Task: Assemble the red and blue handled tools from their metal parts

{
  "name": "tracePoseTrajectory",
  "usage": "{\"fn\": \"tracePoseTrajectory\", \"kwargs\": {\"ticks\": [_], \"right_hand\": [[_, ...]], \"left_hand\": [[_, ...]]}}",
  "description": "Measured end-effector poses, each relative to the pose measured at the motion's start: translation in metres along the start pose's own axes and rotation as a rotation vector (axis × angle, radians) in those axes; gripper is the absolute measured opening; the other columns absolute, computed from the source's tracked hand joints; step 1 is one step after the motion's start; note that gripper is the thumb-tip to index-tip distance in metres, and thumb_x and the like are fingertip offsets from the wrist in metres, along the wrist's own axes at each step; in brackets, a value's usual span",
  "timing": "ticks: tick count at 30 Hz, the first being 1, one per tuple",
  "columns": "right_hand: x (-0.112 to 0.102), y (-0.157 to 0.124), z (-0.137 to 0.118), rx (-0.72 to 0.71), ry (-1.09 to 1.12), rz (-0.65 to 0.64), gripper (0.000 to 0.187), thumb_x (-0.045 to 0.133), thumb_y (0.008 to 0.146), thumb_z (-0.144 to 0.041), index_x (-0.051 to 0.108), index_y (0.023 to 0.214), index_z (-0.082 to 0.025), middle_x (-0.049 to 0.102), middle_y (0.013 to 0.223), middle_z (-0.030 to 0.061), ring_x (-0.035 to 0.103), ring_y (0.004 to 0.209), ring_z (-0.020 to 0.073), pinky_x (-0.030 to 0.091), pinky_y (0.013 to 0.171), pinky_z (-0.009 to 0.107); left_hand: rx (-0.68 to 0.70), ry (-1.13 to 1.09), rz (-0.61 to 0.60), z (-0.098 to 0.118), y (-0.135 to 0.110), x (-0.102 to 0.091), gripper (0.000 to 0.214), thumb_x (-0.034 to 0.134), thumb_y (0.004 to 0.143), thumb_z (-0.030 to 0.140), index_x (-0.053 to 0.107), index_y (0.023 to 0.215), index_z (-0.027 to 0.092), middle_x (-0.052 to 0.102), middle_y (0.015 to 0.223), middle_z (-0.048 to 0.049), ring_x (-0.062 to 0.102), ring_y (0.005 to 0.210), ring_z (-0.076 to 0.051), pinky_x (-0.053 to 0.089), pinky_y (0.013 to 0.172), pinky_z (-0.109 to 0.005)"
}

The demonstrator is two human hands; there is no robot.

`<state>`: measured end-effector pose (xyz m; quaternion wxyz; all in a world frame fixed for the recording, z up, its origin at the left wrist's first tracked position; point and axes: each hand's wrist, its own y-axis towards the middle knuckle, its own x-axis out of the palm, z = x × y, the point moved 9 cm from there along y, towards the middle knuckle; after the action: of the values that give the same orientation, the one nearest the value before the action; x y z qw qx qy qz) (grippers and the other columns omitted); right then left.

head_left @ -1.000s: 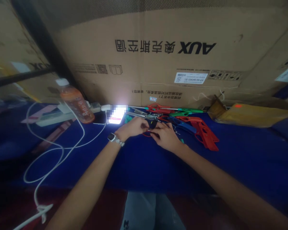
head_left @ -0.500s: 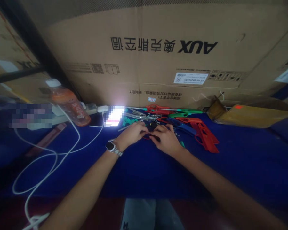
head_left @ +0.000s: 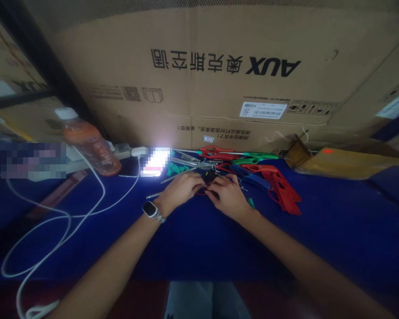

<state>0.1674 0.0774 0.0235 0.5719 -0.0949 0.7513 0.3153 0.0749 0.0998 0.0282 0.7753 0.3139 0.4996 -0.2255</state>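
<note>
My left hand and my right hand meet over the blue cloth, fingertips pinched close together. What they grip is small and mostly covered by the fingers; a bit of red shows beneath. A black piece with a yellow mark lies just beyond the fingertips. Right of my hands are a blue lighter casing and red casing halves. Behind them lie a red long-necked lighter and a green one. Small green parts and thin metal tubes are by my left hand.
A lit phone with a white cable stands at back left, beside a drink bottle. A large cardboard box forms the back wall. A yellow package sits at right.
The view has shifted slightly, so most things sit a little further left. Both hands keep their pinch at the same spot. A metal tube end now shows beside my left wrist.
</note>
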Motion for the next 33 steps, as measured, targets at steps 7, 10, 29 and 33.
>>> {"fn": "tracePoseTrajectory", "kwargs": {"ticks": [7,10,29,33], "right_hand": [[-0.004,-0.001,0.008,0.068,0.134,0.093,0.021,0.067,0.089,-0.026,0.067,0.109,-0.021,0.076,0.099,0.0054,0.068,0.095,0.0226,0.032,0.102,0.042],[-0.014,-0.003,0.015,0.081,0.203,0.158,0.028,0.064,0.09,-0.026,0.064,0.117,-0.022,0.075,0.108,0.0069,0.067,0.102,0.0241,0.034,0.103,0.044],[-0.04,-0.108,0.097,0.636,0.191,0.078,0.018,0.068,0.082,-0.029,0.067,0.099,-0.024,0.067,0.084,-0.0005,0.061,0.067,0.015,0.043,0.059,0.027],[-0.038,-0.099,0.081,0.635,0.146,0.045,0.012,0.066,0.083,-0.023,0.067,0.095,-0.026,0.069,0.08,-0.0032,0.064,0.068,0.0146,0.038,0.055,0.025]], "left_hand": [[-0.036,0.107,-0.029,0.004,0.001,0.003,0.021,0.055,0.089,0.004,0.071,0.086,0.017,0.069,0.092,-0.007,0.065,0.091,-0.022,0.05,0.084,-0.034],[-0.06,0.112,-0.014,0.004,0.001,0.003,0.023,0.052,0.091,0.004,0.071,0.087,0.017,0.069,0.091,-0.0074,0.065,0.091,-0.022,0.05,0.086,-0.035],[-0.009,0.176,0.087,0.012,0.004,0.006,0.023,0.05,0.096,0.013,0.071,0.09,0.019,0.069,0.09,-0.0053,0.065,0.084,-0.021,0.049,0.079,-0.033],[-0.002,0.176,0.104,0.016,0.004,0.007,0.022,0.05,0.096,0.013,0.071,0.094,0.019,0.07,0.094,-0.0048,0.066,0.086,-0.02,0.049,0.078,-0.032]]}}
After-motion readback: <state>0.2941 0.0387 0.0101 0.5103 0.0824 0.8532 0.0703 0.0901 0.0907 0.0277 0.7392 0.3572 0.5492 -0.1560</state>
